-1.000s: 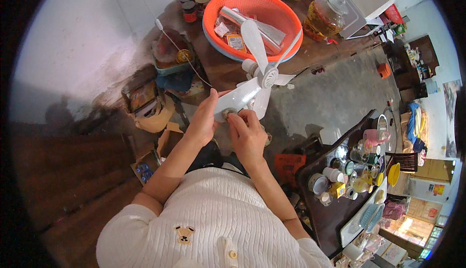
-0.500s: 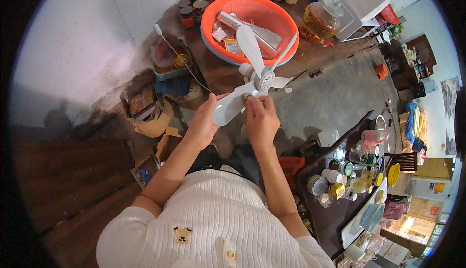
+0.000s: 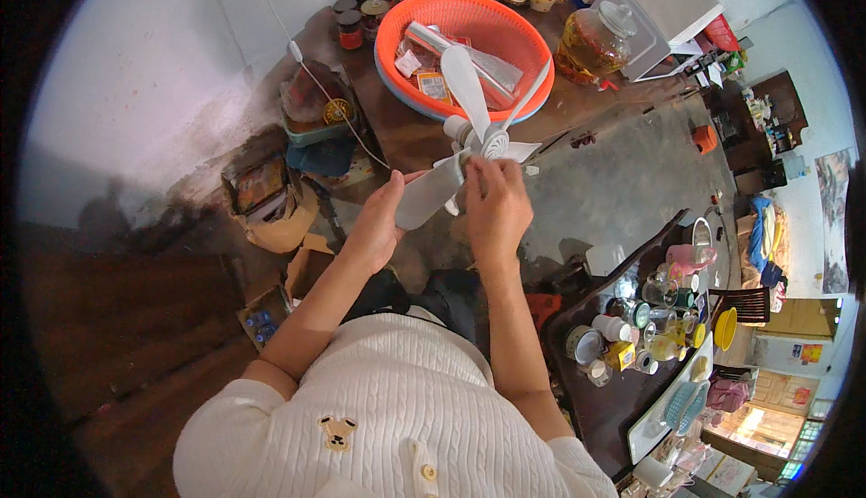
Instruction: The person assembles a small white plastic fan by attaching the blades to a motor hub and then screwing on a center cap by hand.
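Your left hand (image 3: 379,223) grips 1 blade of the white fan propeller (image 3: 469,142), held above the floor — right hand (image 3: 494,202) pinches near the hub. Wiping looks partway; 3 blades likely remain.

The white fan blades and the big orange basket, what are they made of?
The white fan blades look like smooth, slightly glossy plastic: thin, evenly white, moulded in one piece with the hub. The left hand holds one blade; the right hand touches it near the hub. The orange basket also looks plastic: bright even colour, fine mesh wall, rounded rim.
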A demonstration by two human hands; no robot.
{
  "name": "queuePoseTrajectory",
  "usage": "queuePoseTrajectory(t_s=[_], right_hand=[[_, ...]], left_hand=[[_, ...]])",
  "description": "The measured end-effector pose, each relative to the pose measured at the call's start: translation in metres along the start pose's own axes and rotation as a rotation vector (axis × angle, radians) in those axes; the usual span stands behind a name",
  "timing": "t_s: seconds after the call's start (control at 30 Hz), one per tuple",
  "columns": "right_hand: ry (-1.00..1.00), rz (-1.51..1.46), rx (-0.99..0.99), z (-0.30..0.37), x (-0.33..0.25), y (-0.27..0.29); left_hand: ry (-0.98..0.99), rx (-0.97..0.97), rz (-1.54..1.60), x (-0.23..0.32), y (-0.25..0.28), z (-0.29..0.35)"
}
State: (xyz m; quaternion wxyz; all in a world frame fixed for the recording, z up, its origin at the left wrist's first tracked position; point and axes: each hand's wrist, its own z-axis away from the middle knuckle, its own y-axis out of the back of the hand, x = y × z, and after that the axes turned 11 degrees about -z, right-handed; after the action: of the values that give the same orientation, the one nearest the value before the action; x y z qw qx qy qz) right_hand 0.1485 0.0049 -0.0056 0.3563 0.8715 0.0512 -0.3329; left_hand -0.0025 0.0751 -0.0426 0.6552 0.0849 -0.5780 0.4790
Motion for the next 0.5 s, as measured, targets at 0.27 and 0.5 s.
queuePoseTrajectory(t_s=[0.27,0.5], right_hand=[[0.032,0.023,-0.004,0.004,0.009,-0.028],[0.081,-0.108,-0.157,0.046,-0.036,-0.022]], left_hand=[[-0.068,-0.031,-0.029,-0.002,-0.003,0.000],[0.120,0.141,-0.054,0.018,-0.020,0.012]])
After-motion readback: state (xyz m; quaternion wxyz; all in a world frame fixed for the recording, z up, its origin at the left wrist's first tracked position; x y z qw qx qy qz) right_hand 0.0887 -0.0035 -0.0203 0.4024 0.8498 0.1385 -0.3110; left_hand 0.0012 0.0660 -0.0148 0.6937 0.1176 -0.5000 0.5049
